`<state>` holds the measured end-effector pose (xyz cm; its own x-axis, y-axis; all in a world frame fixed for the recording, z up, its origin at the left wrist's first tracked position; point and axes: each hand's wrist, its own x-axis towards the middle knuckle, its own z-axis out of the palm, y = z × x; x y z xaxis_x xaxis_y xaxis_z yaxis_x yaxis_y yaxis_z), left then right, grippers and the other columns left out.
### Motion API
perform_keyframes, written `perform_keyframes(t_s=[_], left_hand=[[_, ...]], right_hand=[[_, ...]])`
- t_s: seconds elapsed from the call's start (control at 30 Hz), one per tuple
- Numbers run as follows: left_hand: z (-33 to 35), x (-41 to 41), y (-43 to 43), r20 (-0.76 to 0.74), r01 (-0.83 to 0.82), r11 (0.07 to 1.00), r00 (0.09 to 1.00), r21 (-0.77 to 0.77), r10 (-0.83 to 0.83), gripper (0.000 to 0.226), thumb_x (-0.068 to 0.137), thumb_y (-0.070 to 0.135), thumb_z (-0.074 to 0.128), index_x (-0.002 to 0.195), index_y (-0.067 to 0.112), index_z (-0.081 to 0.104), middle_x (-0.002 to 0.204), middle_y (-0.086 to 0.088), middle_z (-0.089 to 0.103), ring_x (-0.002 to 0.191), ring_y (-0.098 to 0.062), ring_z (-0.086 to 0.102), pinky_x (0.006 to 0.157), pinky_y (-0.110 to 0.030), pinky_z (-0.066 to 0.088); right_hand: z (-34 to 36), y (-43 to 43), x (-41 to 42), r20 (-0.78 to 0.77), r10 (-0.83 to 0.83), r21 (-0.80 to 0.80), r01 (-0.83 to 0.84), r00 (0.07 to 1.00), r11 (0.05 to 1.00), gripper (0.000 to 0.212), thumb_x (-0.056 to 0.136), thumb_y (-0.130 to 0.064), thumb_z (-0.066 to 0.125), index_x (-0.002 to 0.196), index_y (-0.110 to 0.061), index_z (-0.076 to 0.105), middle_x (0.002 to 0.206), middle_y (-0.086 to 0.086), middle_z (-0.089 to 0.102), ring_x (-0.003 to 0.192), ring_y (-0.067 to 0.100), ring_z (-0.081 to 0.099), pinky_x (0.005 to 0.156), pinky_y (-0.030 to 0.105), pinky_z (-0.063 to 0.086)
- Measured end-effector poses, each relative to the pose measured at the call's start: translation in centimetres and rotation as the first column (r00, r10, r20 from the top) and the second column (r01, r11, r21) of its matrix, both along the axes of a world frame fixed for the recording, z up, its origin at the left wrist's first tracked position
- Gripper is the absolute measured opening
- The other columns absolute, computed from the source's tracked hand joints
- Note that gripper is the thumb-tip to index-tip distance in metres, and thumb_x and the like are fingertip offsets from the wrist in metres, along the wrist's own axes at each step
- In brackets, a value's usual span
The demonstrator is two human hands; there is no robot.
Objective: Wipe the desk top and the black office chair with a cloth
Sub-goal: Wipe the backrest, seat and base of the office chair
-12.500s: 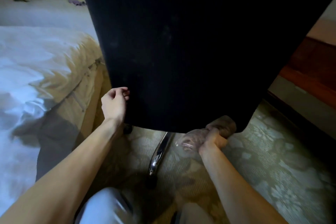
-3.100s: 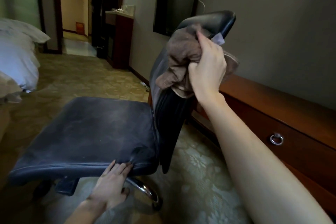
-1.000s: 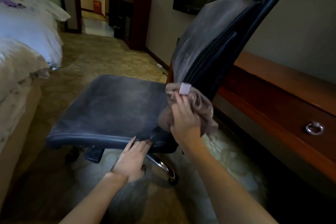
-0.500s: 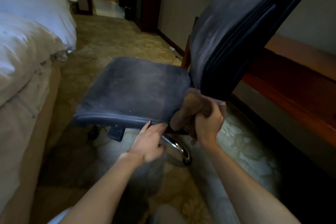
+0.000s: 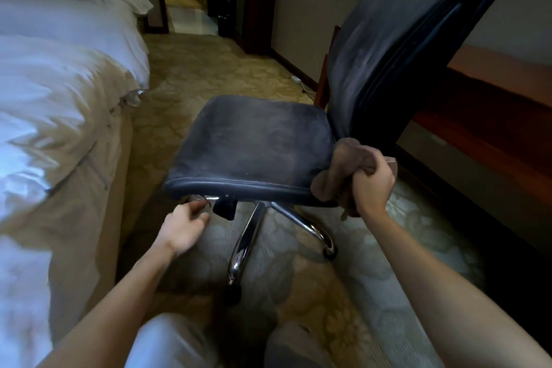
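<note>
The right hand (image 5: 373, 185) is clenched round a bunched brown cloth (image 5: 336, 169), at the right rear corner of the seat (image 5: 248, 140) of the black office chair, right of centre in the frame. The cloth is pressed to that corner, and part of it hangs down past the seat's edge.

The left hand (image 5: 185, 224) is lower left of the seat, fingers loose and gripping nothing that I can make out. Its fingertips are just under the front edge, near a small chrome lever (image 5: 198, 198). Whether they touch it, I cannot tell.

That is where I'd expect trouble. With no hand bracing the seat, a firm push with the cloth could turn the chair or roll it on its chrome base (image 5: 248, 242) and casters. The tilted backrest (image 5: 403, 39) is near the wooden desk (image 5: 493, 116) on the right, so it might knock the desk edge. If the left hand catches that lever, the seat could drop or tilt in mid-stroke.

The cloth is wadded tight, so little of it touches the seat, and the greyish film across the seat may just get smeared. The hanging end could snag underneath.

The bed (image 5: 59, 84) fills the left side, which leaves little room to shift the chair that way.
</note>
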<state>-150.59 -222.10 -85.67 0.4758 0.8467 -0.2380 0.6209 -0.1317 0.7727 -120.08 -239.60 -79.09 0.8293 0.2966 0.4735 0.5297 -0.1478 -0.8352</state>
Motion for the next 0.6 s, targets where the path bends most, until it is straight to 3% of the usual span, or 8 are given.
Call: perform_keyframes(t_s=[0.1, 0.2, 0.27, 0.33, 0.43, 0.5, 0.6], left_hand=[[0.0, -0.4, 0.4, 0.049, -0.041, 0.999, 0.998, -0.034, 0.043, 0.037, 0.105, 0.020, 0.055, 0.142, 0.017, 0.060, 0.139, -0.011, 0.063, 0.130, -0.028, 0.056, 0.113, -0.037, 0.041], [0.0, -0.6, 0.9, 0.138, -0.117, 0.990, 0.982, -0.084, 0.128, 0.029, 0.104, 0.019, 0.056, 0.130, 0.011, 0.068, 0.131, -0.014, 0.068, 0.124, -0.032, 0.060, 0.115, -0.049, 0.041], [-0.1, -0.5, 0.9, 0.148, -0.148, 0.984, 0.976, -0.095, 0.161, 0.028, 0.105, 0.019, 0.056, 0.128, 0.010, 0.068, 0.128, -0.015, 0.068, 0.122, -0.034, 0.061, 0.114, -0.049, 0.042], [-0.4, 0.1, 0.4, 0.151, -0.147, 0.984, 0.975, -0.105, 0.162, 0.029, 0.105, 0.021, 0.054, 0.129, 0.010, 0.067, 0.129, -0.014, 0.067, 0.121, -0.032, 0.060, 0.112, -0.045, 0.043], [-1.2, 1.5, -0.5, 0.152, -0.143, 0.980, 0.975, -0.141, 0.164, 0.032, 0.106, 0.023, 0.054, 0.132, 0.009, 0.065, 0.132, -0.015, 0.064, 0.120, -0.030, 0.057, 0.106, -0.039, 0.041], [-1.9, 2.6, -1.1, 0.147, -0.135, 0.972, 0.975, -0.192, 0.165, 0.037, 0.106, 0.023, 0.053, 0.138, 0.006, 0.061, 0.138, -0.017, 0.061, 0.130, -0.033, 0.053, 0.112, -0.041, 0.037], [-2.4, 4.1, -1.4, 0.138, -0.156, 0.952, 0.971, -0.263, 0.197, 0.041, 0.106, 0.025, 0.053, 0.138, 0.000, 0.059, 0.139, -0.024, 0.060, 0.133, -0.041, 0.051, 0.115, -0.047, 0.036]], right_hand=[[2.2, -0.8, -0.1, -0.033, -0.071, 0.026, 0.072, 0.997, 0.997, 0.041, 0.080, -0.013, 0.051, 0.107, -0.033, 0.074, 0.085, -0.013, 0.065, 0.090, 0.005, 0.056, 0.081, 0.022, 0.044], [5.1, -2.1, -0.6, -0.032, -0.134, 0.093, 0.136, 0.991, 0.986, 0.036, 0.082, -0.018, 0.051, 0.103, -0.033, 0.075, 0.077, -0.025, 0.065, 0.081, -0.007, 0.061, 0.076, 0.018, 0.047], [6.5, -3.3, -0.7, -0.009, -0.142, 0.144, 0.142, 0.990, 0.979, 0.037, 0.080, -0.013, 0.048, 0.101, -0.028, 0.075, 0.078, -0.020, 0.069, 0.082, -0.006, 0.065, 0.077, 0.018, 0.053], [7.1, -4.6, -0.8, -0.017, -0.160, 0.142, 0.160, 0.987, 0.977, 0.038, 0.078, -0.012, 0.046, 0.099, -0.027, 0.074, 0.084, -0.011, 0.072, 0.087, 0.007, 0.069, 0.083, 0.028, 0.057], [6.2, -5.7, 0.0, -0.056, -0.236, -0.048, 0.233, 0.970, 0.971, 0.036, 0.081, -0.023, 0.044, 0.100, -0.030, 0.073, 0.087, -0.006, 0.072, 0.091, 0.022, 0.068, 0.085, 0.032, 0.053], [5.2, -5.9, 0.5, -0.116, -0.208, -0.174, 0.186, 0.971, 0.967, 0.033, 0.084, -0.025, 0.045, 0.101, -0.030, 0.073, 0.092, 0.001, 0.073, 0.097, 0.032, 0.066, 0.088, 0.039, 0.054], [3.8, -6.1, 0.8, -0.147, -0.175, -0.295, 0.126, 0.973, 0.947, 0.031, 0.086, -0.021, 0.048, 0.101, -0.028, 0.073, 0.094, 0.005, 0.071, 0.102, 0.037, 0.062, 0.087, 0.035, 0.047]])
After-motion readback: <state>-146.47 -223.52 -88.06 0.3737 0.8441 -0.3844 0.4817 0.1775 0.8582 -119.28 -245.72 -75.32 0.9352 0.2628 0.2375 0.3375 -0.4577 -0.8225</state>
